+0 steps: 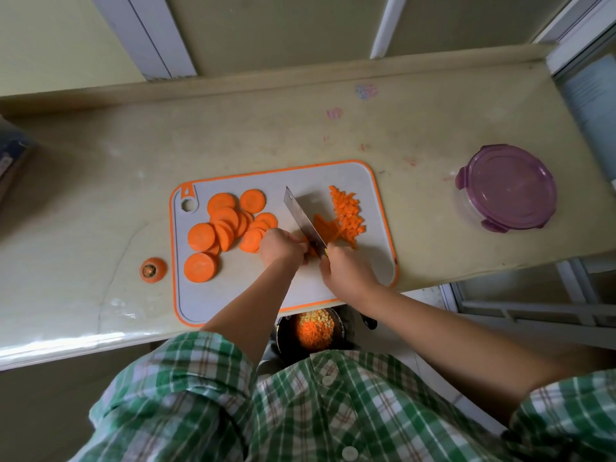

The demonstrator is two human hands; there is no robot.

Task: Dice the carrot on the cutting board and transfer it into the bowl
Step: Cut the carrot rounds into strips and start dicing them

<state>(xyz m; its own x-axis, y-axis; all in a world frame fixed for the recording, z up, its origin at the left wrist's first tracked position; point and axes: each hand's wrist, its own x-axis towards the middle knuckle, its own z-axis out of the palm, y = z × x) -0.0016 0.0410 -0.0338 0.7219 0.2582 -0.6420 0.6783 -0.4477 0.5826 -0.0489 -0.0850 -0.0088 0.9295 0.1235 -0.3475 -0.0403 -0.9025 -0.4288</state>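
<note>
The right hand (pixel 346 271) hides the handle of the knife (pixel 302 219) from me; the left hand (pixel 281 246) covers most of its carrot piece (pixel 313 253). The near edge of the cutting board (pixel 213 295) overlaps the bowl (pixel 282 333). Far left of the board, the frame crops a dark object (pixel 13 151).

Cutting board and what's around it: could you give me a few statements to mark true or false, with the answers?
1. The right hand grips the cleaver. True.
2. The diced carrot pile lies at the left end of the cutting board. False: it lies right of the blade, and the round carrot slices are on the left.
3. The carrot top lies on the counter, off the board. True.
4. The purple-lidded container stands on the cutting board. False: it stands on the counter, to the board's right.
5. The left hand rests idle on the counter. False: it holds carrot strips at the blade.
</note>
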